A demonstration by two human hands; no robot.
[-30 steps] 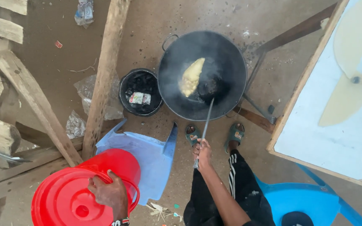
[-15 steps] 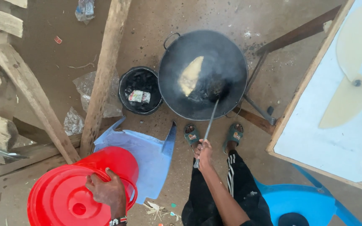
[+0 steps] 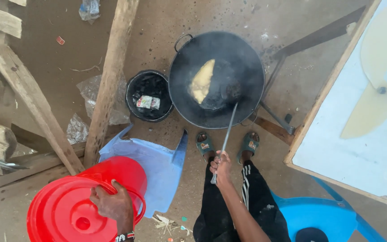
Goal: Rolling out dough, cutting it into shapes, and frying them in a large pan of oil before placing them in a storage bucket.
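My right hand (image 3: pixel 221 166) grips the long metal handle of a skimmer (image 3: pixel 227 131) whose head rests in the black wok (image 3: pixel 217 78). A pale folded piece of dough (image 3: pixel 202 81) fries in the wok's oil, just left of the skimmer's head. My left hand (image 3: pixel 112 204) holds the edge of a red round lid (image 3: pixel 63 213), tilted over a red bucket (image 3: pixel 121 170). My feet in green sandals (image 3: pixel 226 144) stand just below the wok.
A black pot of charcoal (image 3: pixel 148 95) sits left of the wok. A light blue plastic stool (image 3: pixel 156 164) lies beside the bucket. Wooden beams (image 3: pixel 111 71) cross the left side. A pale blue table (image 3: pixel 359 125) stands at the right, a blue chair (image 3: pixel 314 215) beneath me.
The skimmer's head has shifted slightly in the wok beside the dough. My left hand still holds the red lid; the view has drifted a little.
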